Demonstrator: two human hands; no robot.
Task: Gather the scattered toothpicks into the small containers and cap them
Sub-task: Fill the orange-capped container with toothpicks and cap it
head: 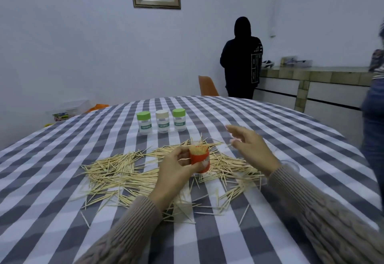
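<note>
- We are looking across a round table (62,211) in a grey-and-white checked cloth; its near edge is cut off by the bottom of the view, and its right edge is curving away beside a blurred person (374,108) at the frame's right margin.
- On the left, the scattered toothpicks (116,172) are lying in a loose heap, thinning towards a few strays near our sleeves; open cloth is showing all round the heap on the left and far sides.
- Behind the heap, three capped containers are standing upright in a row, apart from each other: a green-capped container (144,122), a beige-capped container (162,121) and a second green-capped container (179,119). Their labels are too small for us to read with confidence.
- Our left hand (176,170) is curling round the red container (200,159), gripping it just above the middle of the heap; its open top is packed with toothpick ends, and the fingers are hiding much of its left side.
- Our right hand (251,149) is hovering just right of the red container with fingers loosely spread; it is motion-blurred, so we cannot tell whether it is pinching anything.
- A clear round object (291,164) is peeking out behind the right wrist, mostly hidden.
- A hooded person (242,60) is standing at the far wall.
</note>
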